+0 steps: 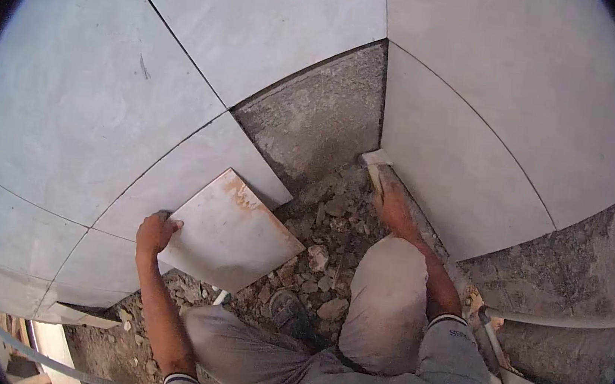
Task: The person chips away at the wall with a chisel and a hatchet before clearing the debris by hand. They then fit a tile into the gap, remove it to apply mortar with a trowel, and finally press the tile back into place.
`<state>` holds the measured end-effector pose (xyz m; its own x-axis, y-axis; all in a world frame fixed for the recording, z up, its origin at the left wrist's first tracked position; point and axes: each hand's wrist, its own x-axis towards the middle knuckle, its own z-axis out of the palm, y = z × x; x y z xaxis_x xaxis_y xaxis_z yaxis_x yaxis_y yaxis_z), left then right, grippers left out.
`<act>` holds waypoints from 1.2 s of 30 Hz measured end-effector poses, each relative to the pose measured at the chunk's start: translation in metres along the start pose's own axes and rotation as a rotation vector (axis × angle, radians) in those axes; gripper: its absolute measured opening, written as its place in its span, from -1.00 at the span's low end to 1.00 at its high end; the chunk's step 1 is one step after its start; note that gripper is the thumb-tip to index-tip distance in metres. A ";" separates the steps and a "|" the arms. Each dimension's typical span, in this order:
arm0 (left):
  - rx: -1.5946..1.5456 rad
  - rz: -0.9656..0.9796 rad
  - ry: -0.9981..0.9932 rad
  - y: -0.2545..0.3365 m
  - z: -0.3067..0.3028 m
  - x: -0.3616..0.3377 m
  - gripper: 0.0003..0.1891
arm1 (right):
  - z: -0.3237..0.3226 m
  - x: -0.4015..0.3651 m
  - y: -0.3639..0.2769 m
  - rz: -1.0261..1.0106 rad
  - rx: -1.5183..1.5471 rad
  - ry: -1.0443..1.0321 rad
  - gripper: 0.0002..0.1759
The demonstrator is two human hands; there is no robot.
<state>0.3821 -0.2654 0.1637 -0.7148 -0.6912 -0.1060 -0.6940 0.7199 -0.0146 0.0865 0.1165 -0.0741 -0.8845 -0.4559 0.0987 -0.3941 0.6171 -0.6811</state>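
My left hand (157, 234) is closed on the left edge of a loose white tile (232, 233) with orange-brown stains at its upper corner. This tile is tilted and partly overlaps a laid tile (175, 170). On the other side, my right hand (394, 210) grips a pale, narrow piece (376, 160) whose kind I cannot make out. Its end is beside the edge of a laid tile (454, 155). Between the tiles lies a gap of bare grey mortar (324, 107), just beyond my right hand.
Broken rubble (326, 261) covers the ground around my shoe (289, 311). Large laid tiles (296, 11) extend ahead and to both sides. A grey hose or pipe (571, 321) crosses rough concrete (546, 277) at right. Wood pieces (54, 353) lie at lower left.
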 end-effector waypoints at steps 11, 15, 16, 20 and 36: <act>-0.012 0.045 0.031 -0.009 0.005 0.002 -0.55 | 0.011 0.013 0.020 0.039 -0.004 -0.037 -0.37; -0.025 0.050 0.028 -0.011 0.008 0.004 -0.56 | -0.003 0.010 0.004 0.143 0.036 -0.204 -0.38; -0.028 0.054 0.028 -0.009 0.006 0.005 -0.56 | 0.000 0.005 0.009 0.109 -0.004 -0.118 -0.39; 0.042 0.021 0.006 -0.002 -0.001 -0.002 -0.56 | -0.022 -0.028 0.023 0.122 0.157 -0.161 -0.39; 0.026 0.039 0.037 -0.005 0.004 0.001 -0.56 | -0.039 -0.074 0.042 0.008 -0.116 -0.106 -0.36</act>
<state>0.3847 -0.2694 0.1598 -0.7442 -0.6643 -0.0701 -0.6635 0.7473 -0.0374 0.1256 0.2014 -0.0819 -0.8590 -0.5118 0.0124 -0.4187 0.6882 -0.5925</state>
